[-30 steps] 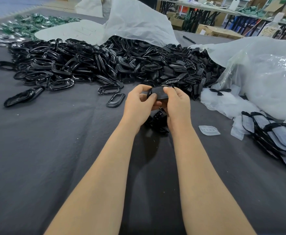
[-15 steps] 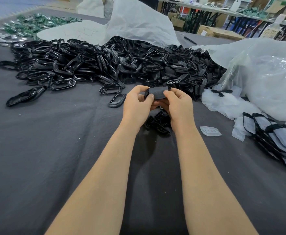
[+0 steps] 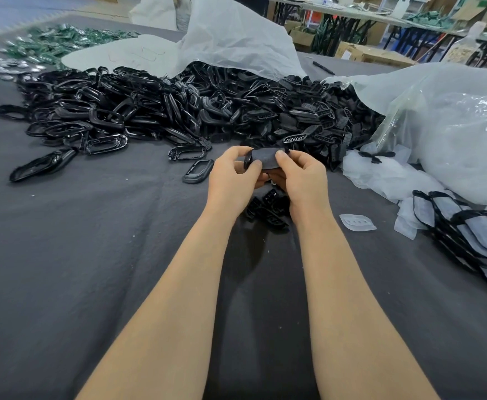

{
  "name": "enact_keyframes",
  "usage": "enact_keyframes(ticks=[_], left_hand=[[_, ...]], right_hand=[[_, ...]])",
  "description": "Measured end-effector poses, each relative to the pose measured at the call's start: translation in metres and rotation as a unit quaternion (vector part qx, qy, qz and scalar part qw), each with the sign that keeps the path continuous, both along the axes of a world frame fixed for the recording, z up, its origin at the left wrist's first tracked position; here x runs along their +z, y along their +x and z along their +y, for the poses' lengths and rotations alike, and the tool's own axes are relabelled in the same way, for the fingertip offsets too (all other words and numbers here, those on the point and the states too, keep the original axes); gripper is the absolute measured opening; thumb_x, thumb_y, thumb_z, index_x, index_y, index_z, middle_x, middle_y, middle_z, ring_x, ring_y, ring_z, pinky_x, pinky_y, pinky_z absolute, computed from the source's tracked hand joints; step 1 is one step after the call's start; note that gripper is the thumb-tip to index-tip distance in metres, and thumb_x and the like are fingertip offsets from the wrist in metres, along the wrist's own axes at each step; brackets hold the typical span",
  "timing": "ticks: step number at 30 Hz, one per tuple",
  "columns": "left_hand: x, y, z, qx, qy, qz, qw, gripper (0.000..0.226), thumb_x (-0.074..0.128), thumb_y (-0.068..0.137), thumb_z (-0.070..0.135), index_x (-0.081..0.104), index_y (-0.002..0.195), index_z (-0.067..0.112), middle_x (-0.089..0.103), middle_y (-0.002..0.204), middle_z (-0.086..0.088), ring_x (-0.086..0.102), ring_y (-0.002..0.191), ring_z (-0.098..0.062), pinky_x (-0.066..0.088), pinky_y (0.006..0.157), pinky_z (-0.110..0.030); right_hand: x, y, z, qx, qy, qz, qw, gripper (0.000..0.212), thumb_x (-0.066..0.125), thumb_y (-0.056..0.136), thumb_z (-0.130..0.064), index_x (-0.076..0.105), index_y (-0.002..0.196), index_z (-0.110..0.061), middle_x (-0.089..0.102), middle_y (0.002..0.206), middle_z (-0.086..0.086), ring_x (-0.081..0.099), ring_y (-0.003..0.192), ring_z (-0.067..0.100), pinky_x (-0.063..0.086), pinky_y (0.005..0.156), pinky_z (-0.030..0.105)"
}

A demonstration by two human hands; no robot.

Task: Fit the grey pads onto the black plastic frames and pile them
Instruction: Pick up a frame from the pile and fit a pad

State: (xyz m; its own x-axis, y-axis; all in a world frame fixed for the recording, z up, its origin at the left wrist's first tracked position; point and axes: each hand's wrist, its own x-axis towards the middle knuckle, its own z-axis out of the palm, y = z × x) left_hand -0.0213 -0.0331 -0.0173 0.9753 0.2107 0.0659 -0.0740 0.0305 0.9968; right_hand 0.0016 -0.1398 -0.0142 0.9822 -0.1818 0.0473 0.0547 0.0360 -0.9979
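Note:
Both hands meet above the middle of the dark cloth-covered table [image 3: 92, 269]. My left hand [image 3: 230, 177] and my right hand [image 3: 302, 177] each pinch one end of a black plastic frame with a grey pad [image 3: 263, 158] lying across it, thumbs on top. Under my hands lies a small pile of black frames [image 3: 268, 209]. A big heap of loose black frames [image 3: 178, 111] spreads across the table beyond. At the right edge lies a row of frames fitted with grey pads [image 3: 473, 229].
A single pale pad [image 3: 357, 222] lies right of my right wrist. White plastic bags [image 3: 453, 125] bulge at the right and behind the heap. Green parts [image 3: 63, 41] lie at the far left. A pen [image 3: 323, 67] rests beyond the heap.
The frame and pad have risen slightly between my hands and turned, with the grey pad now facing up across the frame. My thumbs have shifted on top of it.

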Motion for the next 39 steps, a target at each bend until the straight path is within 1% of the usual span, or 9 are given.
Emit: enact_keyframes(ticks=[5, 9, 14, 19, 24, 29, 32, 35, 39], left_hand=[[0.0, 0.0007, 0.0004, 0.015, 0.023, 0.003, 1.0, 0.023, 0.059, 0.093, 0.006, 0.054, 0.1, 0.028, 0.071, 0.083, 0.001, 0.07, 0.072, -0.004, 0.058, 0.084, -0.032], [-0.0002, 0.0004, 0.0017, 0.035, 0.025, 0.01, 0.999, 0.026, 0.056, 0.094, 0.005, 0.057, 0.091, 0.031, 0.072, 0.089, -0.006, 0.07, 0.083, -0.018, 0.056, 0.089, -0.04], [-0.0001, -0.0009, 0.0019, 0.022, 0.029, -0.006, 0.999, 0.035, 0.051, 0.096, 0.002, 0.061, 0.088, 0.034, 0.072, 0.089, -0.002, 0.069, 0.083, -0.015, 0.057, 0.083, -0.03], [0.0008, -0.0017, 0.002, 0.02, 0.029, -0.004, 0.999, 0.04, 0.048, 0.096, 0.001, 0.061, 0.083, 0.037, 0.072, 0.093, -0.01, 0.068, 0.084, -0.017, 0.057, 0.082, -0.029], [0.0011, 0.0001, 0.001, 0.026, 0.035, 0.011, 0.999, 0.027, 0.05, 0.096, 0.005, 0.064, 0.101, 0.027, 0.07, 0.101, -0.021, 0.069, 0.089, -0.028, 0.058, 0.085, -0.035], [-0.0002, 0.0009, 0.0008, 0.036, 0.044, 0.013, 0.998, 0.026, 0.055, 0.097, 0.02, 0.059, 0.122, 0.015, 0.068, 0.103, -0.018, 0.069, 0.093, -0.028, 0.058, 0.083, -0.041], [-0.0008, 0.0013, 0.0013, 0.054, 0.035, 0.009, 0.998, 0.015, 0.054, 0.098, 0.015, 0.06, 0.111, 0.02, 0.069, 0.098, -0.011, 0.07, 0.088, -0.022, 0.059, 0.082, -0.038], [-0.0006, 0.0013, 0.0019, 0.053, 0.03, 0.0, 0.998, 0.018, 0.054, 0.098, 0.013, 0.055, 0.093, 0.03, 0.067, 0.089, -0.001, 0.071, 0.085, -0.02, 0.059, 0.08, -0.034], [-0.0015, 0.0017, 0.0014, 0.04, 0.028, 0.001, 0.999, 0.014, 0.053, 0.098, 0.013, 0.053, 0.1, 0.026, 0.068, 0.094, -0.005, 0.071, 0.085, -0.018, 0.058, 0.079, -0.03]], right_hand=[[-0.0005, 0.0012, -0.0025, 0.028, 0.025, 0.022, 0.999, 0.015, 0.058, 0.094, -0.009, 0.067, 0.102, 0.0, 0.072, 0.09, 0.012, 0.069, 0.074, 0.017, 0.056, 0.069, 0.026], [0.0004, 0.0001, -0.0039, 0.058, -0.067, 0.011, 0.996, 0.015, 0.058, 0.093, -0.007, 0.065, 0.107, -0.005, 0.072, 0.089, 0.006, 0.07, 0.072, 0.01, 0.052, 0.062, 0.019], [0.0003, 0.0001, -0.002, 0.035, -0.084, -0.005, 0.996, 0.011, 0.058, 0.092, -0.002, 0.064, 0.091, -0.011, 0.071, 0.083, 0.004, 0.07, 0.07, 0.012, 0.056, 0.066, 0.023], [-0.0016, 0.0006, -0.0021, 0.055, -0.078, 0.005, 0.995, 0.021, 0.05, 0.097, -0.003, 0.064, 0.11, 0.004, 0.072, 0.096, 0.017, 0.072, 0.087, 0.028, 0.058, 0.081, 0.036], [-0.0004, 0.0007, -0.0011, 0.036, -0.098, 0.001, 0.995, 0.017, 0.05, 0.096, -0.004, 0.066, 0.1, -0.003, 0.073, 0.09, 0.013, 0.072, 0.079, 0.022, 0.058, 0.072, 0.027], [-0.0001, 0.0001, 0.0001, 0.024, -0.107, 0.004, 0.994, 0.014, 0.054, 0.094, -0.006, 0.065, 0.088, -0.013, 0.071, 0.078, 0.004, 0.069, 0.065, 0.009, 0.055, 0.061, 0.019], [0.0003, -0.0001, -0.0005, 0.033, -0.107, 0.007, 0.994, 0.011, 0.055, 0.093, -0.007, 0.065, 0.093, -0.01, 0.072, 0.082, 0.006, 0.07, 0.068, 0.01, 0.054, 0.06, 0.018], [-0.0001, -0.0004, -0.0003, 0.048, -0.095, 0.017, 0.994, 0.016, 0.058, 0.093, -0.013, 0.066, 0.104, -0.003, 0.073, 0.094, 0.012, 0.072, 0.083, 0.022, 0.058, 0.071, 0.026], [-0.0011, 0.0002, -0.0012, 0.054, -0.058, 0.028, 0.996, 0.015, 0.058, 0.093, -0.009, 0.066, 0.103, -0.002, 0.072, 0.096, 0.015, 0.071, 0.087, 0.027, 0.057, 0.078, 0.033]])
